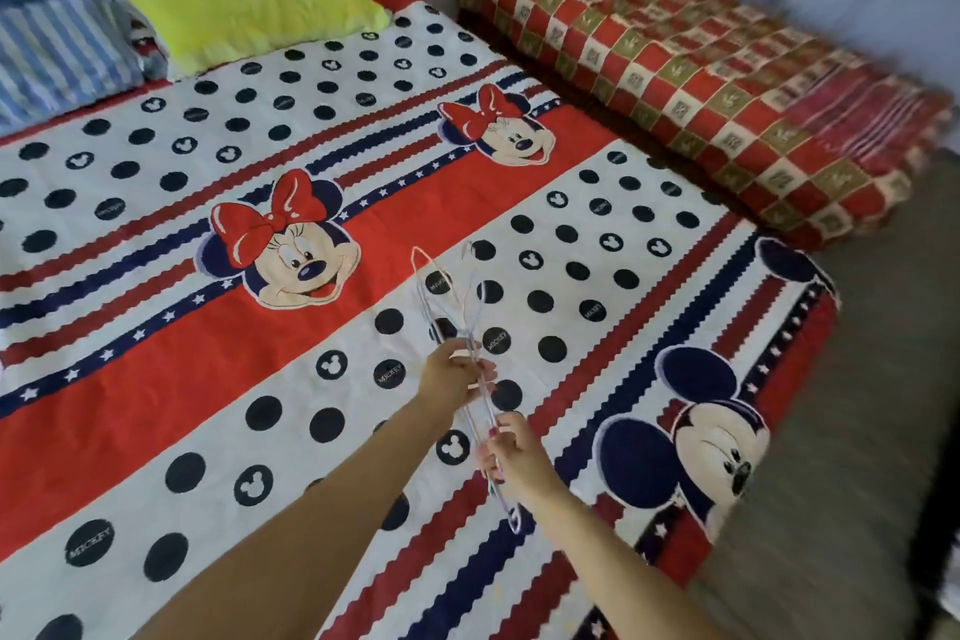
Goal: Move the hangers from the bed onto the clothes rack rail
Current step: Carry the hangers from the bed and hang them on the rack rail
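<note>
While both hands hold the bundle of thin wire hangers (457,327) just above the bed (156,379), the task looks barely begun: the hangers are gathered but none has reached a rail, and no clothes rack shows anywhere in the view. Picking up seems to be done or nearly so; carrying them off and hooking them on is, by my judgement, all left to do.

The left hand (449,372) has its grip closed round the middle of the bundle, fingers curled over the wires. The right hand (519,457) pinches the same bundle nearer the person, thumb and fingertips pressed together on the wires. How many hangers there are cannot be told; they overlap and are thin and pale against the dotted print.

The bundle's long axis runs diagonally, from beyond the left grip, up and to the left toward the nearer of the two big bow-wearing faces printed on the cover, to below the right grip, down and to the right. One rounded end sticks out past the right grip toward the person; the other end and what look like the hooks fan out beyond the left grip.

A yellow pillow (249,5) lies well beyond both grips at the head of the bed.
</note>
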